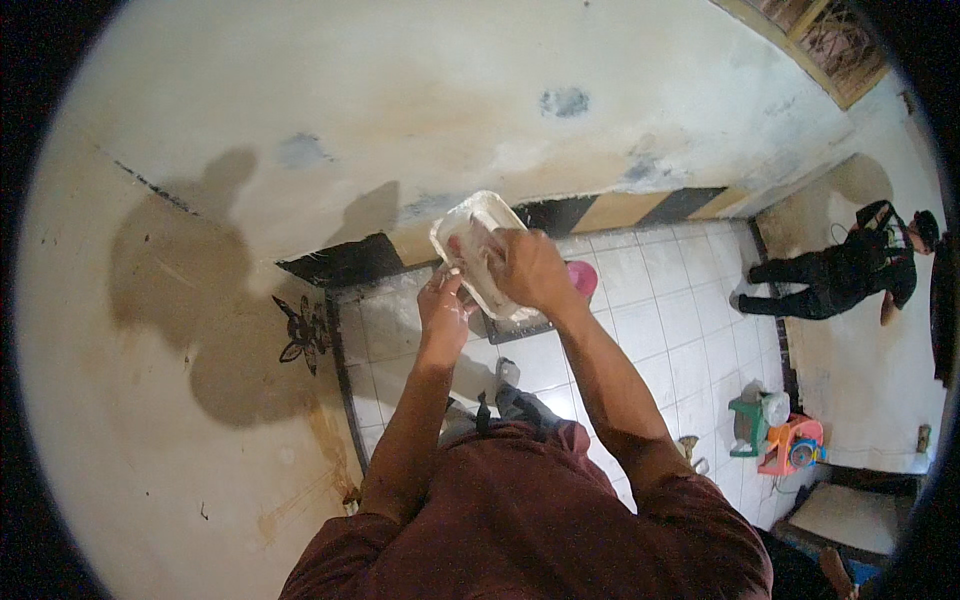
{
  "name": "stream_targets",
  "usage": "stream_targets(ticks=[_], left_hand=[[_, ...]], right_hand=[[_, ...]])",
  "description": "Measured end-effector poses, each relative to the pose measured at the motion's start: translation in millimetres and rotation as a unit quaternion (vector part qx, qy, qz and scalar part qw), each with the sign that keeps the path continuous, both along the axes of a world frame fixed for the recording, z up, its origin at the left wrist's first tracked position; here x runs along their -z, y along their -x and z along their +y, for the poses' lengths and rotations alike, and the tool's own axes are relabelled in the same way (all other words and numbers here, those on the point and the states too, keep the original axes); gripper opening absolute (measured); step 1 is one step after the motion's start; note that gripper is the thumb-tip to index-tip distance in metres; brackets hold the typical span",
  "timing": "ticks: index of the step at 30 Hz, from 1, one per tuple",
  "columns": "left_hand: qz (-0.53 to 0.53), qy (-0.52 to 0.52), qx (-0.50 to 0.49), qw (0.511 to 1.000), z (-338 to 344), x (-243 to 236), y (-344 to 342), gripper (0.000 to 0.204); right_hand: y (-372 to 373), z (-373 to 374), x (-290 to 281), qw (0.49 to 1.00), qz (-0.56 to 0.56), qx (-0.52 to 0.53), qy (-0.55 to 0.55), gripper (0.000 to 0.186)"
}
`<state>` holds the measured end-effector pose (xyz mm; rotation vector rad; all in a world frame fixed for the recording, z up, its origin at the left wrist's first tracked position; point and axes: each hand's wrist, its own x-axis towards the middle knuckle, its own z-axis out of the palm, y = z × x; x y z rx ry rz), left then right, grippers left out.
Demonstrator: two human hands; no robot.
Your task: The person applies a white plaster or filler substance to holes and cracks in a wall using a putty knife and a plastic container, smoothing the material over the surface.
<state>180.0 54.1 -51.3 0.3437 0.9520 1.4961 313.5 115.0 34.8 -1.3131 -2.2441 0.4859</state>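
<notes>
A white, roughly rectangular plastic tub [440, 234] is held up in front of me, tilted, with whitish smears inside. My left hand [446, 308] grips its lower left side, and pale paste specks the fingers. Over the tub's right side, my right hand [533, 268] is closed, its fingertips reaching inside. Whatever those fingers hold is hidden by the hand and the blur. Below the right hand, a pink round container [581, 279] stands on the floor, partly covered by my wrist.
Ahead rises a patchy wall [420, 110] with a black-and-tan band at its base. White floor tiles [640, 330] lie below. At the right, a person in dark clothes [840, 270] stands by the side wall. Nearer are a green stool [745, 425] and an orange object [793, 445].
</notes>
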Motion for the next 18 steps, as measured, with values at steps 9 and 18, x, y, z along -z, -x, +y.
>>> stream_targets(ticks=[9, 18], left_hand=[[-0.053, -0.027, 0.002, 0.998, 37.8, -2.3, -57.0, 0.028], [-0.083, -0.006, -0.052, 0.995, 66.5, 0.8, -86.0, 0.029]], right_hand=[[-51.8, 38.9, -7.2, 0.999, -0.009, -0.013, -0.04, 0.019], [-93.0, 85.9, -17.1, 0.999, -0.006, -0.008, -0.037, 0.021]])
